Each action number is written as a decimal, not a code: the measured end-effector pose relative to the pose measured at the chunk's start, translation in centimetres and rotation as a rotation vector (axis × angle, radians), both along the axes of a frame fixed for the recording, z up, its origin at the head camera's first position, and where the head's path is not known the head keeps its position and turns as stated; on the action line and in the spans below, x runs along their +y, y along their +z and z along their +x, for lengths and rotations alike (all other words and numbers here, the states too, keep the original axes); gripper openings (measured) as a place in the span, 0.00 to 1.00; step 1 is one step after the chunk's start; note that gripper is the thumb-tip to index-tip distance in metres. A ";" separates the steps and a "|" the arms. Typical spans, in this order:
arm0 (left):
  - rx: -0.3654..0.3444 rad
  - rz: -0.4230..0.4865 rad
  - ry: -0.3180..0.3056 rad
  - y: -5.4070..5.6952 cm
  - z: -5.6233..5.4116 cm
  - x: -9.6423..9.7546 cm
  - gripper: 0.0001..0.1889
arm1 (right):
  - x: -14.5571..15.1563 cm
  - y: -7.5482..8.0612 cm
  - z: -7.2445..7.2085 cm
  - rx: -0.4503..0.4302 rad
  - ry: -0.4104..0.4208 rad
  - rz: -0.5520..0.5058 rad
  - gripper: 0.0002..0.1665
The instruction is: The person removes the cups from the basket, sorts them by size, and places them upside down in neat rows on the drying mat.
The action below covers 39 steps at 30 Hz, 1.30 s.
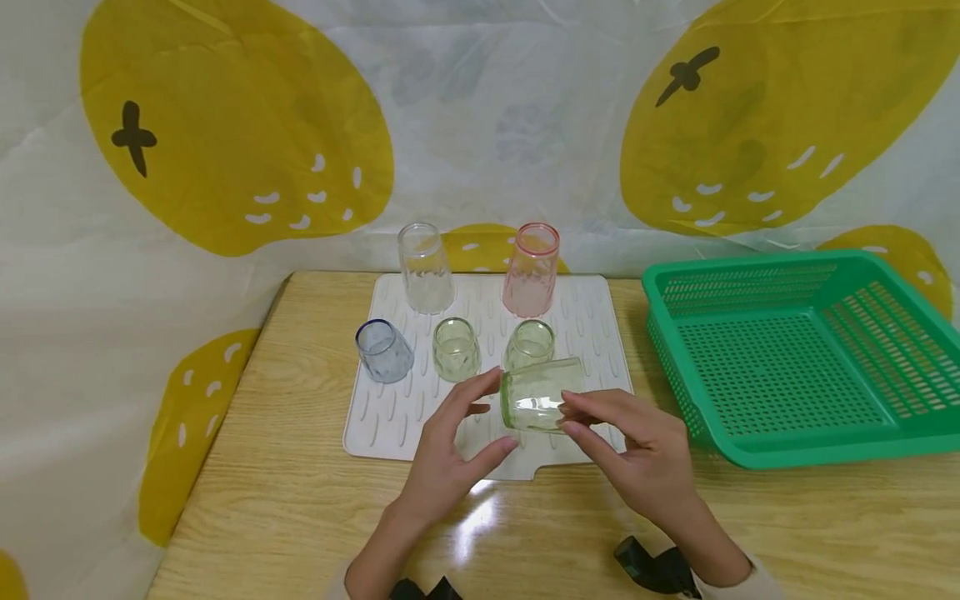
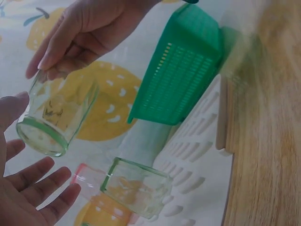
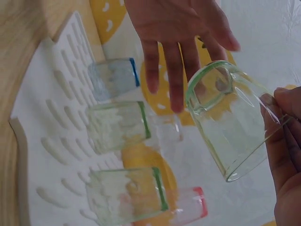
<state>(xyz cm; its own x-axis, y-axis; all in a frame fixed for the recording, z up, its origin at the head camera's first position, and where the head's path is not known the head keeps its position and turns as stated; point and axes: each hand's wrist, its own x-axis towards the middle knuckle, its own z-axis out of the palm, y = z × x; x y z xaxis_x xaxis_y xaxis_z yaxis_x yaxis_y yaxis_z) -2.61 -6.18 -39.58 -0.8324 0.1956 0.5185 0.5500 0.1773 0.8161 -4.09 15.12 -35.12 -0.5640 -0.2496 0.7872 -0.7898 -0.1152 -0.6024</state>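
A clear green-tinted drinking glass [image 1: 536,398] is tilted on its side above a white ridged mat [image 1: 382,429]. My right hand [image 1: 643,450] pinches its thin-edged end between thumb and fingers. My left hand [image 1: 450,450] is spread beside the thicker green end, thumb and fingers apart; in the right wrist view a gap shows between its palm and the glass. Behind the held glass, two short green glasses [image 1: 456,350] stand on the mat, along with a short blue-rimmed glass [image 1: 385,352]. A tall clear glass [image 1: 426,271] and a tall pink glass [image 1: 531,271] stand farther back.
A green perforated plastic basket [image 1: 757,454] sits on the wooden table [image 1: 300,358] to the right of the mat. Behind the table hangs a white cloth with large yellow fruit prints [image 1: 240,125].
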 end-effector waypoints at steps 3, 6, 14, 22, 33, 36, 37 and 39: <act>-0.072 0.014 -0.006 -0.1 0.0 0.1 0.37 | -0.5 -0.9 0.0 0.009 0.002 0.002 0.14; -0.161 0.036 -0.015 0.2 0.2 0.2 0.38 | -0.8 -1.8 0.1 0.007 0.005 0.005 0.14; -0.223 0.065 -0.045 1.7 0.7 0.4 0.36 | -1.0 -3.0 0.2 -0.022 0.018 -0.042 0.14; -0.179 0.114 -0.042 -1.1 0.0 0.3 0.35 | -1.0 -3.1 0.2 -0.026 0.017 -0.029 0.14; -0.095 0.121 -0.003 -0.4 0.1 -0.1 0.34 | -0.1 -1.5 -0.4 0.255 -0.186 0.218 0.20; -0.094 0.086 0.022 1.1 0.5 -0.2 0.33 | 0.4 -2.0 -0.8 0.274 -0.211 0.289 0.24; -0.090 0.074 0.029 1.5 0.6 -0.2 0.33 | 0.5 -2.1 -0.9 0.278 -0.210 0.313 0.24; -0.089 0.047 0.040 2.3 0.8 -0.3 0.32 | 0.7 -2.3 -1.0 0.279 -0.194 0.368 0.25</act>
<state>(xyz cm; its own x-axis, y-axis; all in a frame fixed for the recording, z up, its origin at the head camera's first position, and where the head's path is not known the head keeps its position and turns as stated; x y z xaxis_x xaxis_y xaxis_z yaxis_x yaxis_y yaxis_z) -1.81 -6.43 -37.27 -0.8824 0.1385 0.4496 0.4678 0.1584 0.8695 -5.09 15.83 -37.41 -0.4082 -0.4501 0.7942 -0.9124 0.2304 -0.3383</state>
